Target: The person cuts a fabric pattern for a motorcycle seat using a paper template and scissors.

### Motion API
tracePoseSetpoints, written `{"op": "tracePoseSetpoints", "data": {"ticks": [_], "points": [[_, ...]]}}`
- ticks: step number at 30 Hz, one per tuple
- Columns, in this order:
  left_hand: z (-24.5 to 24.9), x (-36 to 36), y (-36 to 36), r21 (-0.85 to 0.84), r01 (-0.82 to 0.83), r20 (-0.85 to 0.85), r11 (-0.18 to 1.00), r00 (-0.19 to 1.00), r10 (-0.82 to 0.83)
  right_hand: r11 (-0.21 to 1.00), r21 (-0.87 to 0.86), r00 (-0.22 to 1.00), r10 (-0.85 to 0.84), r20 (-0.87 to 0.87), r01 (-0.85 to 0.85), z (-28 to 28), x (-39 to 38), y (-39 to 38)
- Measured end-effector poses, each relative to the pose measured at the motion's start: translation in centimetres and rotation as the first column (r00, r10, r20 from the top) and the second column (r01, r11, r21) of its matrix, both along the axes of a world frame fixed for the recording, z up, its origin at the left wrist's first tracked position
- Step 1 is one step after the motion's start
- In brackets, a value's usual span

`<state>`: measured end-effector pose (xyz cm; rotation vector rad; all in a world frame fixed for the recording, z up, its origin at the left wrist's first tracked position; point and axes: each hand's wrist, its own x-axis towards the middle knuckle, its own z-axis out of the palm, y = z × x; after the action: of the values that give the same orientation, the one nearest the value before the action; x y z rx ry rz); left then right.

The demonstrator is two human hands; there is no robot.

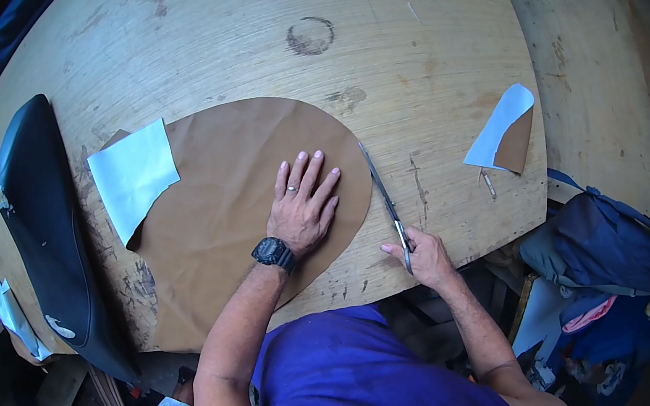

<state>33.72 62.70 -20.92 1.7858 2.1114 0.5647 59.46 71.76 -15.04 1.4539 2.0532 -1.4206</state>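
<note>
A large piece of brown material (pixel 225 159) with a rounded right edge lies flat on the wooden table (pixel 248 37). My left hand (pixel 304 206) rests on it, palm down with fingers spread, a black watch on the wrist. My right hand (pixel 425 258) holds long scissors (pixel 385 198) by the handles at the table's near edge. Their blades look closed and point away from me, the tips just beside the material's right edge. A white-faced piece (pixel 135 175) lies over the brown material's upper left part.
A black seat-shaped object (pixel 54 237) lies along the table's left side. At the right lies a small white and brown scrap (pixel 505 128), with a little stick (pixel 489 184) below it. Dark blue bags (pixel 615 233) and mixed clutter stand below the table.
</note>
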Motion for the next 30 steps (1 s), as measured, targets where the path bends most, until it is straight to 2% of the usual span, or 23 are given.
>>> {"op": "tracePoseSetpoints", "data": {"ticks": [2, 5, 11, 14, 23, 26, 30], "points": [[-0.1, 0.1, 0.1, 0.0, 0.0, -0.001, 1.0, 1.0, 0.0, 0.999, -0.022, 0.999, -0.031, -0.038, 0.03, 0.0, 0.3, 0.1], [0.0, 0.1, 0.1, 0.001, -0.001, -0.003, 1.0, 1.0, 0.001, 0.997, -0.06, 0.999, -0.051, 0.004, 0.051, -0.2, 0.7, 0.5], [0.0, 0.1, 0.1, 0.0, 0.001, 0.001, 1.0, 1.0, -0.001, 0.998, 0.0, 0.997, 0.062, 0.053, -0.062, 0.7, -1.0, 2.1], [0.0, 0.0, 0.1, -0.002, 0.0, 0.001, 1.0, 1.0, 0.0, 0.997, -0.007, 0.993, 0.079, 0.082, -0.079, 0.6, -1.4, 2.6], [-0.1, 0.1, 0.1, 0.006, -0.006, 0.0, 1.0, 1.0, 0.006, 0.999, -0.001, 0.998, 0.054, -0.018, -0.054, -0.2, -0.4, 2.7], [-0.1, 0.0, 0.1, 0.004, -0.007, 0.003, 1.0, 1.0, 0.007, 0.998, -0.052, 0.999, 0.046, 0.005, -0.045, 0.0, -0.7, 3.1], [0.0, 0.1, 0.2, 0.009, -0.007, 0.003, 1.0, 1.0, 0.007, 0.995, -0.016, 0.994, 0.097, 0.052, -0.096, 1.0, -2.1, 4.4]]}}
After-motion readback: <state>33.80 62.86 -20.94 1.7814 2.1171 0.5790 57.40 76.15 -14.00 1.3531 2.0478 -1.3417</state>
